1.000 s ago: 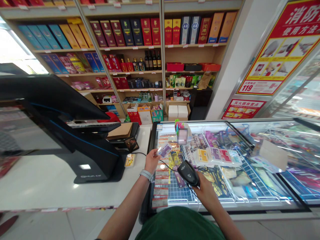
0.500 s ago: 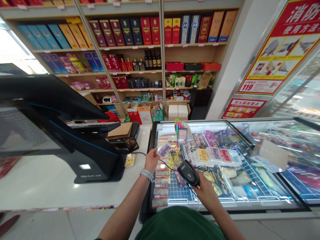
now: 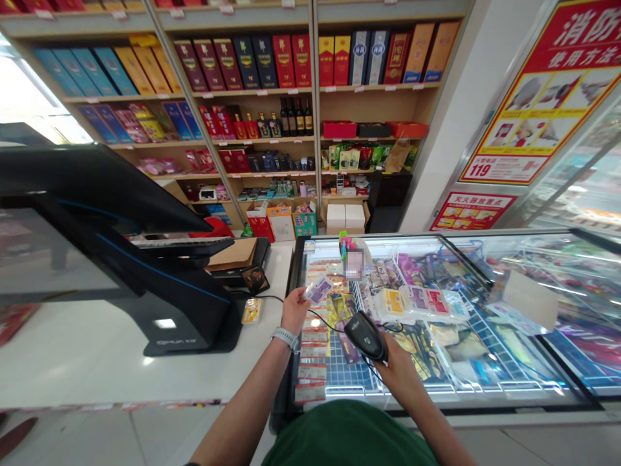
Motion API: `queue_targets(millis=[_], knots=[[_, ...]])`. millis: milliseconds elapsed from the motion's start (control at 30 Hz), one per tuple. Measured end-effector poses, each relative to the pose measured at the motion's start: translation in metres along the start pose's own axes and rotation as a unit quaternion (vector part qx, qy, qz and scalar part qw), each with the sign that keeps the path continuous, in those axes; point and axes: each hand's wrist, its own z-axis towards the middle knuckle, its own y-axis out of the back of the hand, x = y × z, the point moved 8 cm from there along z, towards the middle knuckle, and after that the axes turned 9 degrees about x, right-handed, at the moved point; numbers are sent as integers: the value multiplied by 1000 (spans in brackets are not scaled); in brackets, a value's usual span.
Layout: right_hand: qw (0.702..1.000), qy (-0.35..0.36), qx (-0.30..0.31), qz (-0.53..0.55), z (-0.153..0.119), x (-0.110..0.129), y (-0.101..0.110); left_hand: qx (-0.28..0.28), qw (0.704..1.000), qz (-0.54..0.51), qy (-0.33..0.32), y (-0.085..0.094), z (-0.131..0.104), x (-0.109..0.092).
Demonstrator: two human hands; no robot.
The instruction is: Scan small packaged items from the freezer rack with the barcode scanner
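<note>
My left hand (image 3: 295, 310) is closed on the edge of a small clear packet with a purple and white label (image 3: 319, 289), held above the left end of the glass-topped freezer (image 3: 356, 382). In my right hand (image 3: 395, 362) is a black handheld barcode scanner (image 3: 365, 334), its head turned up and left toward the packet but apart from it. The scanner's cable (image 3: 326, 323) runs left across the freezer edge. Past the scanner, several flat packs with yellow, purple and red labels (image 3: 422, 300) lie on the freezer glass. A small yellow-labelled pack (image 3: 252, 310) rests on the counter.
A black checkout terminal (image 3: 189, 304) stands on the white counter (image 3: 97, 369) to the left. An open white box (image 3: 526, 301) sits on the freezer at right. Shelves (image 3: 255, 92) with boxed bottles rise behind. A colourful item (image 3: 345, 244) stands at the freezer's far edge.
</note>
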Motion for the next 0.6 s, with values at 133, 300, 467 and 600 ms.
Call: queue_targets(millis=[133,300,467,600], knots=[[1000,-2,6,-2,0,-1,-1,-1,1000,2,-2,1,0,1],[1000,-1,1,1,0,-1,-1,0,1000,2,-3,1,0,2],[1000,-4,4,-4,0,-1,-1,-1,1000,1,-1,2,0,4],[1000,-1,2,1,0,-1,-1,-2,1000,1,-3,2,0,5]])
